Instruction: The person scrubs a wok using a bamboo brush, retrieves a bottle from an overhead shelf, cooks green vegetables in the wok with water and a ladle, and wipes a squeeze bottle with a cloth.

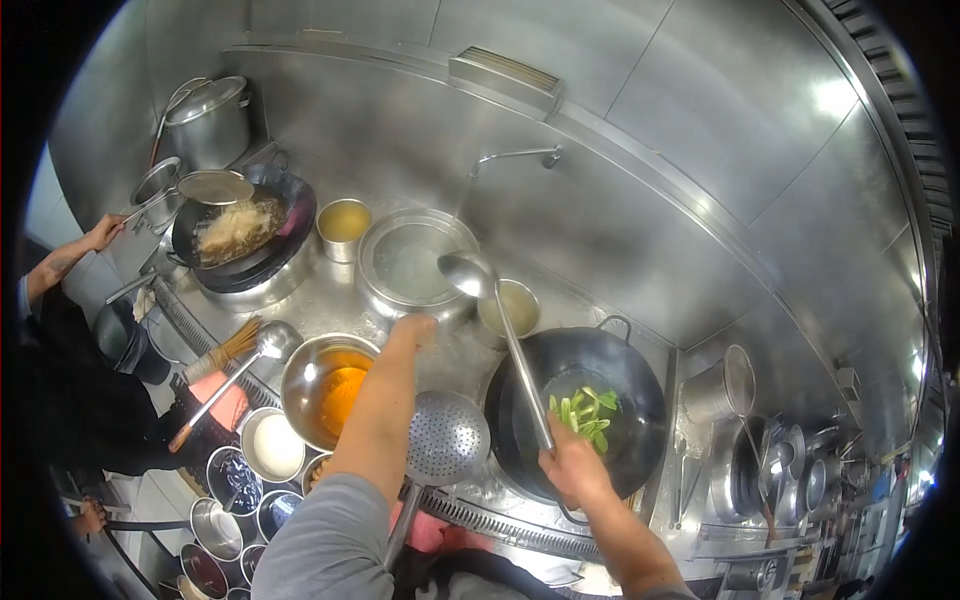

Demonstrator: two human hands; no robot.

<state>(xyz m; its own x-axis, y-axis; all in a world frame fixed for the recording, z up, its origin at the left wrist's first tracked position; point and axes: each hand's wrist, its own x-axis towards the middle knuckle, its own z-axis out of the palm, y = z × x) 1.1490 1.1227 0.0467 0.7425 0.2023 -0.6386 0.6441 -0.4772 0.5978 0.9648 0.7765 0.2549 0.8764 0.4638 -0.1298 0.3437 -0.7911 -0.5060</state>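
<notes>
My right hand is closed around the handle of a long metal ladle. The ladle's bowl is raised between a large water pot and a small metal container of cloudy liquid. Below the handle, chopped green vegetables lie in a black wok. My left arm stretches forward, and my left hand is at the near side of the water pot; its fingers are hidden. A perforated strainer rests between my forearms, left of the wok.
At left, a co-worker's hand holds a mesh skimmer over a wok of frying food. A bowl of orange liquid, a second ladle and several ingredient containers crowd the left. A faucet juts from the wall. Pots and strainers stand at right.
</notes>
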